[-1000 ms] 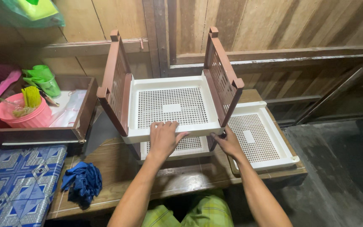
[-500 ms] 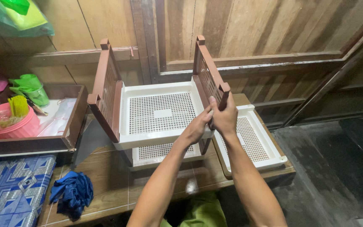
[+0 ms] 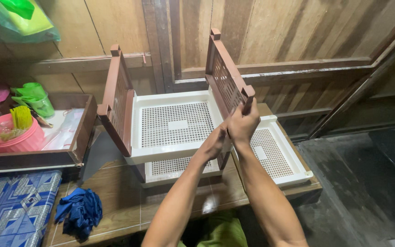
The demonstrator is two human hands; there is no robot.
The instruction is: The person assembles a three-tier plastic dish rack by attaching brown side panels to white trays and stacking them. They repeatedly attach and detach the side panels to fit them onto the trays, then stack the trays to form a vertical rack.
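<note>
The plastic shelf rack with brown lattice side panels (image 3: pixel 227 77) stands on the brown wooden table (image 3: pixel 129 206), at about 12 o'clock from the person. Both hands are together at its front right corner. The right hand (image 3: pixel 243 124) is wrapped around the lower front end of the right brown panel, and the left hand (image 3: pixel 215 142) presses against the front right corner of the upper white perforated tray (image 3: pixel 174 124), just under the right hand; how firmly its fingers close I cannot tell. As far as the picture shows, two trays already sit between the panels: the upper one and a lower white tray (image 3: pixel 179 165) beneath it. The left brown panel (image 3: pixel 116 98), at 11 o'clock, looks seated, while the right panel leans a little, so I judge this corner is not fully joined. One more white perforated tray (image 3: pixel 280 158) lies loose on the table at 2 o'clock, just beside the rack, not yet mounted. At 8 o'clock lies a crumpled blue cloth (image 3: pixel 79 212), and at 10 o'clock a pink plastic bowl (image 3: pixel 10 137) rests in a dark wooden box (image 3: pixel 85 130).
</note>
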